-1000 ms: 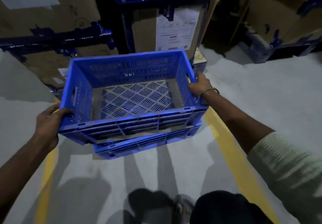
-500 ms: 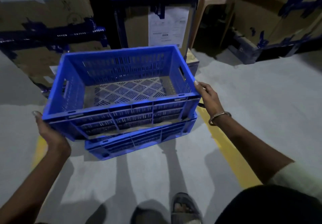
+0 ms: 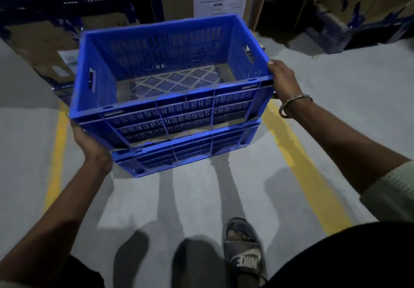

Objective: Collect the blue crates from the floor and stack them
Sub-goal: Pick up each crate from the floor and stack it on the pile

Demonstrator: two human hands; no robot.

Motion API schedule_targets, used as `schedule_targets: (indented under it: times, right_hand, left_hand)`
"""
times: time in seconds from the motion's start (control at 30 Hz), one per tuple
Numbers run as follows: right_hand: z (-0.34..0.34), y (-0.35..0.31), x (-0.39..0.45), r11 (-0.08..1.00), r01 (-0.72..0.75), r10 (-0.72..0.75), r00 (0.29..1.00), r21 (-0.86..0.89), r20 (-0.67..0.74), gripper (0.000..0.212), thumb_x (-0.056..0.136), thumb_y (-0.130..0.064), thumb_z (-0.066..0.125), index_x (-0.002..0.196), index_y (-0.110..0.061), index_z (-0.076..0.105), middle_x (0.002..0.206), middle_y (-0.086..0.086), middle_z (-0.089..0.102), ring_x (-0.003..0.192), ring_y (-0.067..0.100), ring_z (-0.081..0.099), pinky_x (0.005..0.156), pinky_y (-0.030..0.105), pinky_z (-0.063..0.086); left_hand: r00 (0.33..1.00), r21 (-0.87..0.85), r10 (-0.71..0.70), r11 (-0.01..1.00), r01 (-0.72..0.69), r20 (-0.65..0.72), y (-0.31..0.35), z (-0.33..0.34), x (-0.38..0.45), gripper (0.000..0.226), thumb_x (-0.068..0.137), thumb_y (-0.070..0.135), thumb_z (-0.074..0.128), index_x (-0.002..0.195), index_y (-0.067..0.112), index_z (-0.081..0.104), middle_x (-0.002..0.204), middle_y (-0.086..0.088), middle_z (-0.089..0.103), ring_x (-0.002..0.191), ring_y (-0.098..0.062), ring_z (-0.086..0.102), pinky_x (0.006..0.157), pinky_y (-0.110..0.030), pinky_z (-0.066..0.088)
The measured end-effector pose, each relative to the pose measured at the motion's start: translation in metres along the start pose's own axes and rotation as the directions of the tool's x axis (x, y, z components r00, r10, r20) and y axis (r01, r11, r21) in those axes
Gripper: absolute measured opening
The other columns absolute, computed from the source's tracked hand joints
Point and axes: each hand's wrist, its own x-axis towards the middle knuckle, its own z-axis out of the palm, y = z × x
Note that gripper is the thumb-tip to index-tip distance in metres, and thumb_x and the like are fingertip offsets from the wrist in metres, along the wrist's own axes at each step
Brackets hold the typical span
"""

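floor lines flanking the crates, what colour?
Yellow floor lines, one each side of the blue crates; head view.

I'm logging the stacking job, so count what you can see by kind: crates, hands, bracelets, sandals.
Blue slotted plastic crates: 2, upper crate held above lower crate
Bare hands: 2, left hand, right hand
Silver metal bracelet: 1
Dark slide sandal: 1
Total: 6

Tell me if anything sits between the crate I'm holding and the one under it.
Nothing visible does. The upper crate, held by the left hand and right hand, is empty and sits right over the lower crate. Only a thin gap shows between them along the near edge; the lower crate's inside is hidden.
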Motion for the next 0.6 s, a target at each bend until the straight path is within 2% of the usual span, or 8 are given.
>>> schedule_targets:
  times: [0.03,0.13,0.2,0.27,0.33,0.43,0.53,0.6]
  right_hand:
    - [0.0,0.001,0.003,1.0,0.005,-0.005,1.0,-0.011,-0.003,0.037,0.084,-0.061,0.043,0.107,-0.042,0.066,0.116,-0.004,0.071,0.105,0.021,0.067,0.096,0.054,0.054]
    - [0.001,0.004,0.002,0.999,0.015,-0.016,1.0,-0.041,-0.023,0.042,0.088,-0.062,0.041,0.116,-0.04,0.064,0.118,-0.004,0.07,0.105,0.021,0.067,0.095,0.053,0.055]
    - [0.002,0.007,-0.002,0.998,0.04,-0.042,0.998,-0.05,-0.048,0.041,0.09,-0.064,0.042,0.115,-0.041,0.065,0.116,-0.005,0.071,0.104,0.021,0.068,0.094,0.051,0.055]
    - [0.005,0.008,-0.006,0.996,0.066,-0.07,0.994,-0.052,-0.086,0.04,0.094,-0.06,0.043,0.117,-0.036,0.066,0.114,-0.006,0.07,0.102,0.018,0.066,0.09,0.043,0.056]
    - [0.006,0.011,-0.006,0.992,0.093,-0.103,0.986,-0.08,-0.129,0.04,0.099,-0.052,0.044,0.122,-0.028,0.066,0.112,-0.005,0.068,0.098,0.016,0.063,0.083,0.031,0.051]
    - [0.009,0.015,-0.004,0.985,0.125,-0.145,0.973,-0.123,-0.179,0.039,0.1,-0.047,0.044,0.121,-0.024,0.067,0.108,-0.005,0.068,0.096,0.014,0.06,0.08,0.026,0.043]
    - [0.01,0.017,-0.009,0.978,0.145,-0.176,0.958,-0.15,-0.226,0.039,0.1,-0.047,0.044,0.119,-0.023,0.068,0.108,-0.006,0.069,0.098,0.013,0.06,0.078,0.022,0.04]
    - [0.009,0.021,-0.013,0.972,0.167,-0.205,0.946,-0.166,-0.251,0.038,0.1,-0.046,0.043,0.115,-0.023,0.069,0.102,-0.007,0.069,0.097,0.015,0.061,0.078,0.02,0.042]
  left_hand:
    - [1.0,-0.023,0.025,0.999,-0.025,-0.005,-0.001,-0.001,-0.002,0.068,0.109,0.056,0.024,0.144,0.011,0.059,0.125,-0.001,0.075,0.114,-0.022,0.071,0.098,-0.038,0.057]
    - [1.0,0.033,0.018,0.999,-0.018,-0.001,0.004,0.002,-0.008,0.063,0.11,0.052,0.023,0.141,0.012,0.061,0.113,0.004,0.079,0.101,-0.015,0.074,0.089,-0.033,0.059]
    - [0.999,0.078,0.032,0.996,-0.03,-0.019,0.005,-0.002,-0.008,0.063,0.11,0.051,0.027,0.143,0.009,0.06,0.123,-0.001,0.076,0.103,-0.015,0.074,0.089,-0.033,0.06]
    - [0.998,0.106,0.039,0.994,-0.035,-0.039,0.007,-0.007,-0.007,0.063,0.109,0.05,0.031,0.147,0.008,0.057,0.13,-0.006,0.073,0.104,-0.016,0.073,0.09,-0.034,0.06]
    - [0.998,0.121,0.037,0.992,-0.031,-0.046,0.006,-0.008,-0.006,0.062,0.11,0.048,0.03,0.148,0.006,0.056,0.118,0.001,0.076,0.099,-0.014,0.073,0.087,-0.033,0.06]
    - [0.999,0.123,0.043,0.992,-0.041,-0.018,0.003,-0.004,-0.004,0.062,0.111,0.045,0.027,0.149,0.003,0.053,0.106,0.007,0.077,0.095,-0.012,0.073,0.085,-0.031,0.059]
    - [0.998,0.113,0.042,0.993,-0.038,-0.036,0.004,-0.005,-0.005,0.06,0.111,0.042,0.027,0.148,0.002,0.054,0.103,0.006,0.077,0.092,-0.013,0.073,0.083,-0.031,0.059]
    - [0.999,0.1,0.032,0.995,-0.028,-0.03,0.004,-0.006,-0.006,0.06,0.111,0.043,0.027,0.147,0.005,0.056,0.109,0.003,0.077,0.096,-0.015,0.073,0.086,-0.033,0.06]
